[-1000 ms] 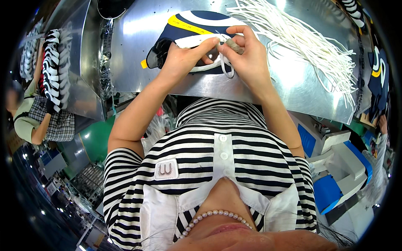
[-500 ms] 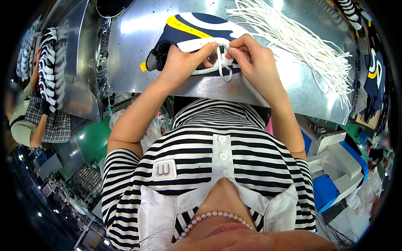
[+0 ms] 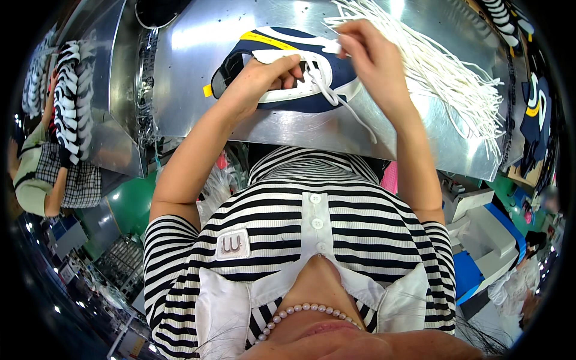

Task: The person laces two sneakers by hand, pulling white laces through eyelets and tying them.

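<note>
A navy shoe upper (image 3: pixel 341 67) with white and yellow trim lies on the metal table before me, its black-lined heel opening to the left. My left hand (image 3: pixel 264 77) is closed on the edge of its opening, thumb on top and fingers partly inside. A white shoelace (image 3: pixel 327 90) runs through the eyelets at the front of the opening. One loose tail of it trails over the near side onto the table. Up and to the right of the upper, my right hand (image 3: pixel 373 60) pinches the lace between thumb and forefinger; the pinched bit is mostly hidden.
A loose bundle of white laces (image 3: pixel 444 72) spreads over the table's (image 3: pixel 198 78) right side. Further navy uppers (image 3: pixel 534 120) hang at the far right. A black round object (image 3: pixel 161 11) sits at the upper left. Beyond the left edge, a person (image 3: pixel 42 174) works by stacked black-and-white pieces (image 3: pixel 68 102).
My right hand has moved up and right, away from the eyelets. The small lace loop there has gone, and a tail now lies toward me. The upper lies flatter.
</note>
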`<state>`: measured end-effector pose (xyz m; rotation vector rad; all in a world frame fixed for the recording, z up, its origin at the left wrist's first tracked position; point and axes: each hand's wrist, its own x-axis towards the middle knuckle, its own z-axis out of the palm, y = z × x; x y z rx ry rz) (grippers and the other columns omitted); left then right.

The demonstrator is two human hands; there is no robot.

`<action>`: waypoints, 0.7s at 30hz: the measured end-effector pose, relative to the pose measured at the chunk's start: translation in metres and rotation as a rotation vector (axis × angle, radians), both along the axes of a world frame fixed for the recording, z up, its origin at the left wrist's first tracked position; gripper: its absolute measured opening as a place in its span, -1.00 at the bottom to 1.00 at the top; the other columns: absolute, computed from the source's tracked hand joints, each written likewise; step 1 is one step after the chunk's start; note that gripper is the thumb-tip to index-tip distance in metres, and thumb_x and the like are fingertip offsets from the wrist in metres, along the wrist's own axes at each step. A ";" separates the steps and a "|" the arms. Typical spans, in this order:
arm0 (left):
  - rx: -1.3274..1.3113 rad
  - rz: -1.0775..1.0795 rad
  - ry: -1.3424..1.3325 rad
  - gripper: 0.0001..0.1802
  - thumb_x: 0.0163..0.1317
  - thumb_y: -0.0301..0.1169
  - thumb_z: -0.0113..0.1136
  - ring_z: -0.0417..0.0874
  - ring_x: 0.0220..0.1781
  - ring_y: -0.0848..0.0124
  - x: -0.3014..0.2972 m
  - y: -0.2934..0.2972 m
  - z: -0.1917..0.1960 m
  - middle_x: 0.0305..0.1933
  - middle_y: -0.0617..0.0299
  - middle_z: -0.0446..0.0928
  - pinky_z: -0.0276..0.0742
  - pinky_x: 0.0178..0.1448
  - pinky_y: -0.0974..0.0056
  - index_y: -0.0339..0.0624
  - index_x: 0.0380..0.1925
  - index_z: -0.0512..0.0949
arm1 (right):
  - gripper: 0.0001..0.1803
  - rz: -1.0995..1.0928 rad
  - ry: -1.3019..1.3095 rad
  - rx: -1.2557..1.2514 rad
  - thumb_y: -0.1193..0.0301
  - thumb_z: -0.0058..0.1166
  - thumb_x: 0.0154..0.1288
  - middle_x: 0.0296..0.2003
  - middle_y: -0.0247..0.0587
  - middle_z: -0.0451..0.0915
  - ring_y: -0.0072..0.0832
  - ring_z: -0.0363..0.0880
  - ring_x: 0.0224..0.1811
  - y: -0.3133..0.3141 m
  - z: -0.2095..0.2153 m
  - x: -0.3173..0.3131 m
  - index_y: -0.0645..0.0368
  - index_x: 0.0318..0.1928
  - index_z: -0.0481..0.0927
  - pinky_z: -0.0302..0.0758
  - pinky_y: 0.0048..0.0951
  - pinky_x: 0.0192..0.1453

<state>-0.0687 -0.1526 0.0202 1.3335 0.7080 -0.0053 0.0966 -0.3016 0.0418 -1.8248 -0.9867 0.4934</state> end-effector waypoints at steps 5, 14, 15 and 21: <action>0.168 0.059 -0.013 -0.66 0.21 -0.43 0.38 0.64 -0.06 0.51 0.013 -0.007 -0.006 -0.07 0.25 0.66 0.55 0.04 0.37 -0.27 -0.02 0.62 | -0.80 -0.026 -0.004 0.105 0.34 0.01 0.46 -0.40 -0.15 0.67 -0.25 0.68 -0.34 0.017 -0.057 -0.014 0.15 -0.02 0.56 0.55 -0.31 -0.21; -0.247 -0.038 0.134 -0.62 0.20 -0.34 0.39 0.35 -0.39 0.59 0.005 0.005 0.022 -0.21 0.23 0.65 0.29 -0.25 0.47 -0.36 -0.06 0.63 | -0.75 -0.121 -0.102 -0.141 0.30 -0.04 0.49 -0.29 0.03 0.69 -0.03 0.67 -0.24 0.028 -0.055 -0.013 0.21 -0.06 0.55 0.53 -0.11 -0.11; -0.388 -0.114 -0.018 -0.61 0.23 -0.40 0.33 0.37 -0.35 0.57 -0.007 0.007 0.030 -0.15 0.19 0.62 0.29 -0.24 0.47 -0.40 0.01 0.58 | -0.75 -0.127 -0.107 -0.138 0.30 -0.05 0.49 -0.28 0.04 0.69 -0.02 0.67 -0.23 0.029 -0.055 -0.014 0.22 -0.06 0.55 0.53 -0.10 -0.10; -0.618 0.470 -0.952 -0.79 0.18 -0.68 0.17 0.28 -0.33 0.45 -0.084 0.055 0.157 -0.35 0.24 0.25 0.23 -0.30 0.35 -0.35 -0.24 0.36 | -0.74 -0.191 -0.120 -0.134 0.30 -0.05 0.49 -0.22 0.02 0.70 -0.02 0.67 -0.19 0.031 -0.060 -0.015 0.25 -0.05 0.54 0.54 -0.09 -0.06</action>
